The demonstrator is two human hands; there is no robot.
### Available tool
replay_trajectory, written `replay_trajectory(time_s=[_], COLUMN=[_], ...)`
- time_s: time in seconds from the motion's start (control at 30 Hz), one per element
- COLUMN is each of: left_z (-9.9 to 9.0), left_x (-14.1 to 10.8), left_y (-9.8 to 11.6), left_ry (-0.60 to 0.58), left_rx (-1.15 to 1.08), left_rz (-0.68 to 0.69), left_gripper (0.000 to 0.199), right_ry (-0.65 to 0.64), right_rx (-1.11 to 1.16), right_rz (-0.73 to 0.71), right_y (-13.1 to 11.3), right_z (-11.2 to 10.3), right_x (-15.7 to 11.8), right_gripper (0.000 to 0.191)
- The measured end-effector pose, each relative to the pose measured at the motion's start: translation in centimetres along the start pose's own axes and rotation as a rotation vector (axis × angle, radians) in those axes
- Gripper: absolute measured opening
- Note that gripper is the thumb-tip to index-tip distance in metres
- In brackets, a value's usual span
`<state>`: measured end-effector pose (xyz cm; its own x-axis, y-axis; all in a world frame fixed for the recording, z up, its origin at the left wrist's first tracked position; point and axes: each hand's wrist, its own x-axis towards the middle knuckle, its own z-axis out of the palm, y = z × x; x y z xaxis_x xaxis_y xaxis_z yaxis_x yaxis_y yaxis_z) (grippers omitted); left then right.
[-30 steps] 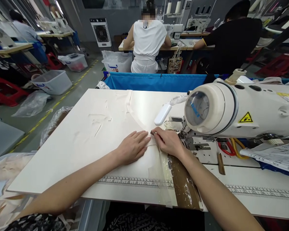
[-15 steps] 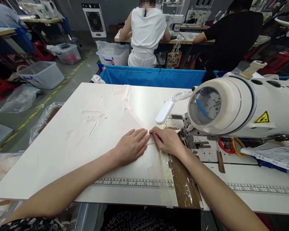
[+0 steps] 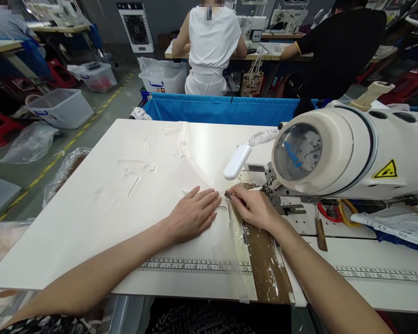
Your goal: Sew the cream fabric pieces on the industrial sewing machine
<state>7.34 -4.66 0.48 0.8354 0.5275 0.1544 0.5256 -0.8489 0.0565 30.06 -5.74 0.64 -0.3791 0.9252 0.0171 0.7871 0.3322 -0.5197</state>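
Pale, thin fabric (image 3: 167, 171) lies on the white table board (image 3: 101, 250), nearly the same colour as the board. My left hand (image 3: 195, 214) rests flat on the fabric, its fingers stretched toward the right. Just right of its fingertips, my right hand (image 3: 252, 204) pinches a small dark metal piece (image 3: 227, 195) at the fabric's edge; its exact shape is too small to tell. Below my right hand runs a brown strip under clear tape (image 3: 264, 264). The white sewing machine (image 3: 334, 148) stands to the right of my right hand.
A white lamp (image 3: 237, 162) hangs over the board. Scissors (image 3: 346, 213) and a wooden-handled tool (image 3: 321, 234) lie right of my right hand. A blue cloth bin (image 3: 212, 106) borders the far edge. Two people (image 3: 214, 41) sit beyond, and plastic tubs (image 3: 61, 109) stand on the floor.
My right hand has moved slightly right with the metal piece, opening a small gap from my left hand. My left hand has shifted slightly right.
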Motion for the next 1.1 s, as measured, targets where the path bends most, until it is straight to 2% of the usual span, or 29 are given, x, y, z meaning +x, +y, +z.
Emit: replay_trajectory(time_s=[0.13,0.37,0.57,0.83,0.97,1.1], left_z=[0.1,0.0,0.1,0.2,0.2,0.3], left_x=[0.1,0.2,0.2,0.2,0.2,0.1], left_y=[0.1,0.2,0.3,0.3,0.3,0.2], left_ry=[-0.026,-0.035,0.012,0.007,-0.009,-0.002], left_rx=[0.001,0.007,0.035,0.033,0.017,0.013], left_rz=[-0.001,0.008,0.024,0.003,0.009,0.007], left_gripper=[0.046,0.046,0.045,0.045,0.046,0.045], right_ry=[0.047,0.006,-0.024,-0.091,-0.059,0.068], right_rx=[-0.002,-0.102,-0.183,-0.27,-0.144,0.08], right_rz=[-0.004,-0.016,-0.003,-0.02,0.004,0.041], right_y=[-0.1,-0.1,-0.3,-0.8,-0.4,0.2], right_z=[0.3,0.7,1.0,-0.8,-0.9,-0.6], right_x=[0.0,0.3,0.7,-0.6,-1.0,-0.9], right_gripper=[0.033,0.033,0.033,0.029,0.028,0.026])
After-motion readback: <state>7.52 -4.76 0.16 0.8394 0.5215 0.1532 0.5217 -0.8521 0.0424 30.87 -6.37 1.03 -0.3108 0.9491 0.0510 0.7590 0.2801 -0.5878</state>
